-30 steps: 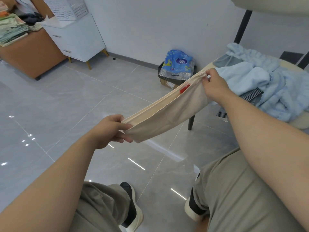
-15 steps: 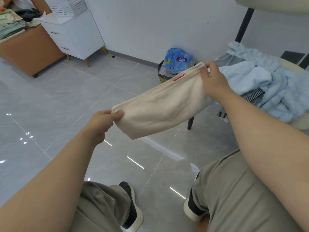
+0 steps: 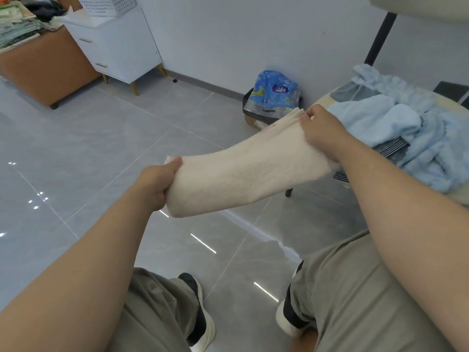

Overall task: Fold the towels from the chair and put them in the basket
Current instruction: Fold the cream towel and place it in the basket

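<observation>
Cream towel (image 3: 248, 179) lower now, its ends in the grip of left hand (image 3: 156, 185) and right hand (image 3: 321, 132) (basket (image 3: 104, 5) contents hidden).

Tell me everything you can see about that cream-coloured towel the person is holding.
The cream towel is soft, nubbly terry cloth, plain off-white, with a faint reddish fleck near its far end. It is folded into a long band; layered edges show at the right hand. It is stretched in the air above the grey tiled floor, slanting up to the right. The left hand grips its near end, the right hand pinches the far end. Nothing else touches it.
</observation>
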Available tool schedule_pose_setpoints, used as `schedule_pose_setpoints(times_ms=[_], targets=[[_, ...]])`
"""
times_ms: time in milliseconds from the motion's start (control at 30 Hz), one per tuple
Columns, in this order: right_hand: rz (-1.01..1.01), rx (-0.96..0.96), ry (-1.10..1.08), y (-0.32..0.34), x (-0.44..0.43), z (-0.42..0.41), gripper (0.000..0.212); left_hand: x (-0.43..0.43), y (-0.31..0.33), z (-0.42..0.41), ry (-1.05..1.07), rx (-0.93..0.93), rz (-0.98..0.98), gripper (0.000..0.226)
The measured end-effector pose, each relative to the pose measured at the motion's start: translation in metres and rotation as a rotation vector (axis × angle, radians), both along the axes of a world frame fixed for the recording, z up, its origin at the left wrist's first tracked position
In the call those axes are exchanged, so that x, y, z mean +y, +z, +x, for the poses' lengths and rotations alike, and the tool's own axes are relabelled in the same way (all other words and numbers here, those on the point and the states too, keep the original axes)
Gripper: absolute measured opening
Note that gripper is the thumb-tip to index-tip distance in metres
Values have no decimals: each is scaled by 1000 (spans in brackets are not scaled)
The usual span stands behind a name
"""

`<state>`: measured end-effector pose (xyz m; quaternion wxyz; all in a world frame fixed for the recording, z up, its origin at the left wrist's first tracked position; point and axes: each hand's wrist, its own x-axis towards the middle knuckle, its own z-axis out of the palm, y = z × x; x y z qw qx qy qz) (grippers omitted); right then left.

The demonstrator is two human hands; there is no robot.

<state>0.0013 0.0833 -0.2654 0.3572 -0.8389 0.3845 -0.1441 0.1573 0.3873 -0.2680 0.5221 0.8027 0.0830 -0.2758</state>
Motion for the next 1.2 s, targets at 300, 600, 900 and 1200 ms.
schedule_pose_setpoints(times_ms=[300,600,900,1200], targets=[[73,-4,-77,1,-5,1,34,-2,-9,1,-95,-279,21,14],[130,48,-117,1,-6,0,42,-2,-21,3,-221,-423,306,31],[243,-34,-26,-5,-10,-9,20,-8,-14,3,-83,-94,-18,20],[11,-118,79,6,0,-6,25,-2,-15,7,-231,-547,464,28]])
